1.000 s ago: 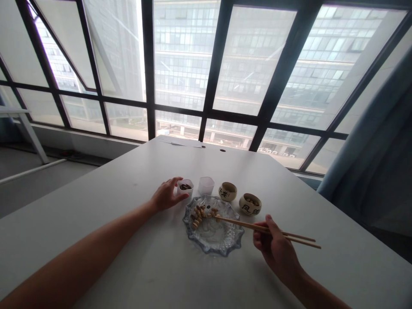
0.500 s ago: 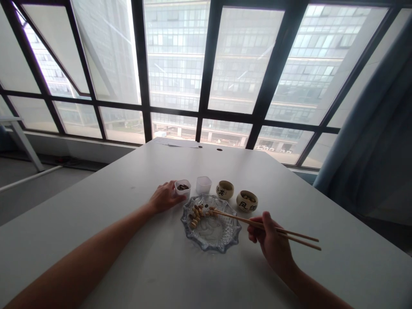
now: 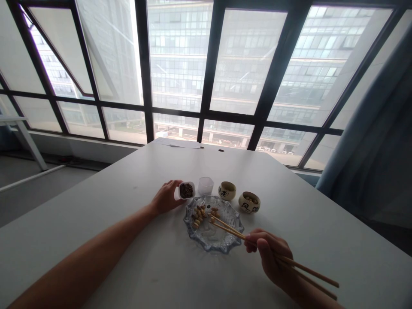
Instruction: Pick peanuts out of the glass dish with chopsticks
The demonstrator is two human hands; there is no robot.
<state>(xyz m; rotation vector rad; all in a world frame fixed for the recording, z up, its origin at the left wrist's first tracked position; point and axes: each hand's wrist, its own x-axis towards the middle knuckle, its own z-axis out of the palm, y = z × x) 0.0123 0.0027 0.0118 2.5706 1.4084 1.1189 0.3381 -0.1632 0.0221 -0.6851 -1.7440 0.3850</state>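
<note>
My left hand (image 3: pixel 166 197) grips a small white plastic cup (image 3: pixel 194 190) with dark seeds (image 3: pixel 186 190) in it, its mouth tilted toward me beside the plate. My right hand (image 3: pixel 269 253) is closed around a pair of wooden chopsticks (image 3: pixel 229 229). Their tips are slightly apart over a scalloped glass plate (image 3: pixel 215 249), close to a few nuts in shells (image 3: pixel 215 211); I cannot tell whether they pinch one. More pistachio-like nuts (image 3: pixel 198 216) lie at the plate's left side.
Behind the plate stand a second white plastic cup (image 3: pixel 205 185), a beige ceramic bowl (image 3: pixel 227 191) and another such bowl (image 3: pixel 249 202) with nuts inside. Paper sheets (image 3: pixel 180 143) lie at the far end of the white table (image 3: pixel 144 171). A blue curtain (image 3: pixel 363 124) hangs at the right.
My left hand has tipped the seed cup toward me, so more seeds show. My right hand has moved nearer to me and right, and the chopstick tips have shifted slightly down and spread.
</note>
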